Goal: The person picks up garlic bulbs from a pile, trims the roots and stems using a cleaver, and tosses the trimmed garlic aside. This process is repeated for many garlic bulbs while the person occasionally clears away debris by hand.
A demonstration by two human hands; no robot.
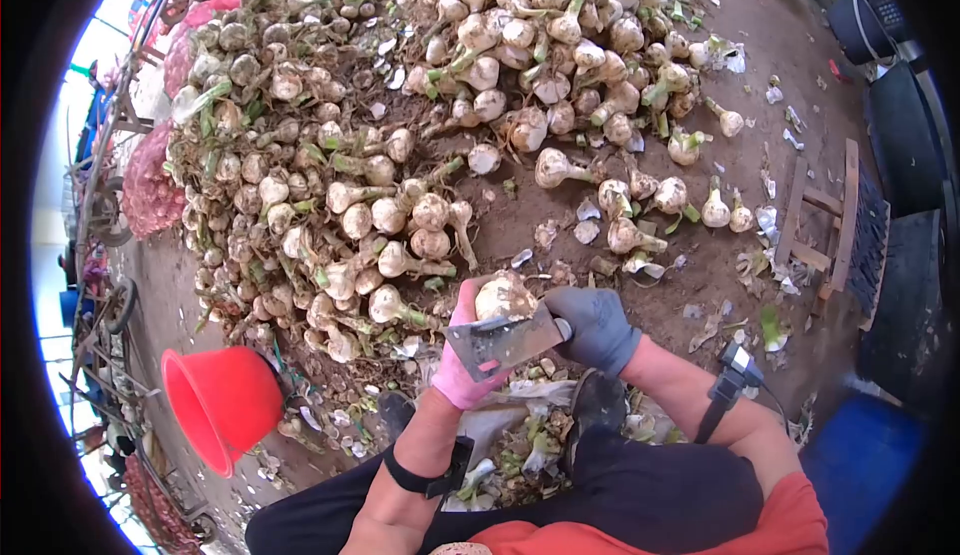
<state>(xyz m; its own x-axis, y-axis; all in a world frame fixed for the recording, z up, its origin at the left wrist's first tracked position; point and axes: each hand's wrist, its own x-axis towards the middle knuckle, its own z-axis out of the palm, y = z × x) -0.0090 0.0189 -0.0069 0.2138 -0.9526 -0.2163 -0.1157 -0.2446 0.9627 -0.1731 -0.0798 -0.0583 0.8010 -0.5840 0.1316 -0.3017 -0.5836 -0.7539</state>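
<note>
My left hand [460, 377], in a pink glove, is closed around a garlic bulb [505, 297] with dirt on its skin. My right hand [597, 327] wears a grey glove and grips a cleaver [508, 345] by its handle. The broad, stained blade lies across the near side of the bulb and covers part of my left fingers. Just beyond both hands spreads a heap of garlic bulbs [388, 217], many with green stalks and roots on. Trimmed stalks and peelings [540, 445] lie between my feet, under the hands.
A red bucket [225, 405] lies tipped on the left. To the right stand a small wooden stool [830, 225] and a blue container [865, 455]. Pink net sacks [152, 185] line the far left. A dark bucket [860, 27] is at the upper right. Peelings litter the dirt floor.
</note>
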